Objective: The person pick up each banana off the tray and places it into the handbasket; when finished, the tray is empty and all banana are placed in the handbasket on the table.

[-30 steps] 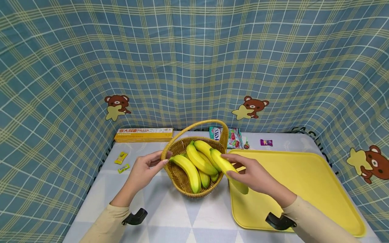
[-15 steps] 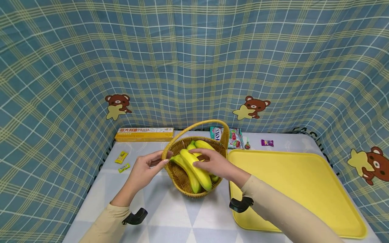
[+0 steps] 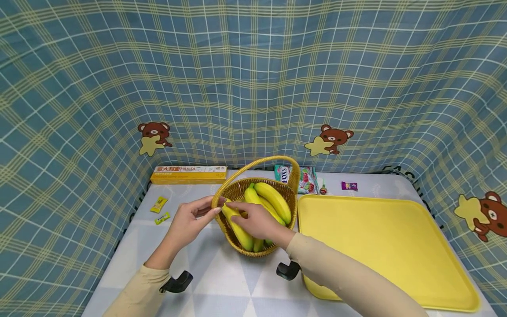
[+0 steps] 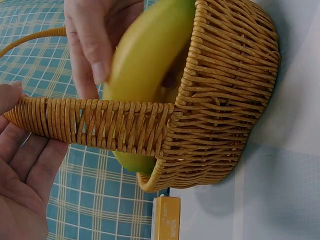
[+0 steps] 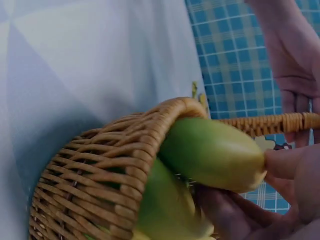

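Note:
A woven basket (image 3: 253, 254) with a tall arched handle (image 3: 259, 163) stands on the table, with several bananas (image 3: 277, 200) inside. My left hand (image 3: 193, 219) pinches the left foot of the handle between thumb and fingers, as the left wrist view confirms. Reaching into the basket from the right, my right hand (image 3: 257, 221) grips one banana (image 3: 239, 231) at the left inner side. That banana (image 5: 212, 155) lies between thumb and fingers in the right wrist view, its green end against the rim. The hand hides part of the other bananas.
A yellow tray (image 3: 368, 246) lies right of the basket, close to it. Behind stand a pasta box (image 3: 189, 175) and a FOX'S candy bag (image 3: 301, 178). Small wrapped candies sit at left (image 3: 159, 204) and a purple one (image 3: 349, 186) at back right.
My right hand has carried the banana from the basket's right edge, above the tray, leftward into the basket's left side. The left hand keeps its hold on the handle.

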{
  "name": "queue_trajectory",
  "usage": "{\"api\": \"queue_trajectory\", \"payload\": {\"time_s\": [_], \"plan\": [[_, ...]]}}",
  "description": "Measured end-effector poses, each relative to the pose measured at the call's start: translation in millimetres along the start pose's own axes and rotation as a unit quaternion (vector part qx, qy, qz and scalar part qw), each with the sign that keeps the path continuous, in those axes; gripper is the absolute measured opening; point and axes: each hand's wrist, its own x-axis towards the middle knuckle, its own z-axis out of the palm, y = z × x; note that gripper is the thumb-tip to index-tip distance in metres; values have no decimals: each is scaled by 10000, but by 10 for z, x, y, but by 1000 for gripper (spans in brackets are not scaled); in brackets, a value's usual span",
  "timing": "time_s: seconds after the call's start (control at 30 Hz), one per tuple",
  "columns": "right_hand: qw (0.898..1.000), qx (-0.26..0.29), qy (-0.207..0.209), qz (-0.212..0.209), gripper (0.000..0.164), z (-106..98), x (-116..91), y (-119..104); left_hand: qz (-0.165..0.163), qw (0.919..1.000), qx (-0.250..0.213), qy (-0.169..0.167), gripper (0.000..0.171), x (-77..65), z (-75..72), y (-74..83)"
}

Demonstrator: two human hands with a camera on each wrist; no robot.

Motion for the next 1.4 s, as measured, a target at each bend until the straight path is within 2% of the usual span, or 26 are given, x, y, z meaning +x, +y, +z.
{"api": "queue_trajectory", "payload": {"time_s": [0.13, 0.27, 0.4, 0.6, 0.8, 0.93, 1.4], "plan": [[9950, -968, 111, -221, 38, 72, 6, -13, 85, 9999, -87, -72, 29, 6, 7, 7], [9868, -1587, 61, -316, 42, 101, 20, -22, 82, 9999, -87, -83, 28, 8, 8, 14], [9776, -2071, 23, -383, 49, 123, 18, -41, 53, 9999, -89, -73, 29, 9, 12, 11], [9673, -2498, 38, -431, 44, 161, 22, -53, 63, 9999, -76, -48, 30, 1, 14, 14], [9633, -2656, -188, -348, 45, 203, 48, -23, 48, 10000, -79, -16, 30, -6, 11, 9], [9640, -2622, -188, -407, 45, 212, 51, 0, 79, 10000, -25, -21, 31, -8, 10, -1], [9780, -2024, -74, -499, 43, 99, -33, 33, 123, 9999, 32, 13, 31, -3, 17, 9]]}}
